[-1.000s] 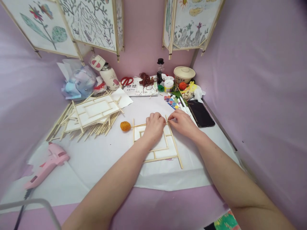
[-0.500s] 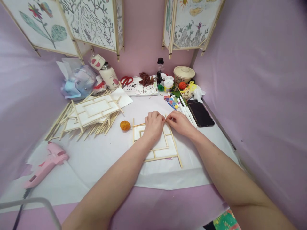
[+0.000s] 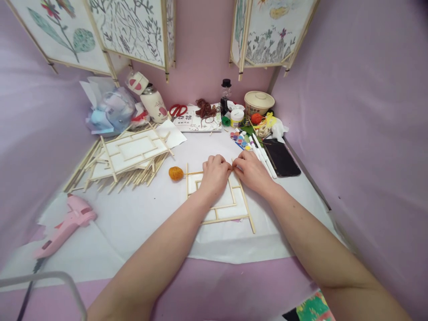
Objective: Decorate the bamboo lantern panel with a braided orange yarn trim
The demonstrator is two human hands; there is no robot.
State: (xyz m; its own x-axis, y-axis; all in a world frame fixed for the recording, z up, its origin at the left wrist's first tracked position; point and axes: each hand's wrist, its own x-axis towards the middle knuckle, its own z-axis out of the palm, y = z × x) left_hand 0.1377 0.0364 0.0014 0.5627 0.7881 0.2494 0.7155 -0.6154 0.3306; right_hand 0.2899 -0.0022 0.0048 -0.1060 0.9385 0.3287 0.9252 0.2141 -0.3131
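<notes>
A small wooden lattice frame [image 3: 230, 214] backed with white paper lies flat on the white sheet in the middle of the table. My left hand [image 3: 215, 174] and my right hand [image 3: 251, 171] meet at the frame's far right corner, fingers pinched together on orange thread there. The thread runs left along the frame's top stick to a small orange thread ball [image 3: 175, 173] lying just left of the frame. What the fingertips pinch is too small to see clearly.
A stack of similar frames and loose sticks [image 3: 129, 156] lies at the left, a pink glue gun [image 3: 63, 225] nearer. Behind are scissors [image 3: 178, 109], a booklet [image 3: 197, 121], a paint palette [image 3: 240, 140], white markers [image 3: 262, 154], a black phone [image 3: 281, 158], a lidded bowl [image 3: 258, 102], painted screens.
Both hands stay pinched at the frame's far right corner, with the fingertips a little closer together. The view has shifted slightly.
</notes>
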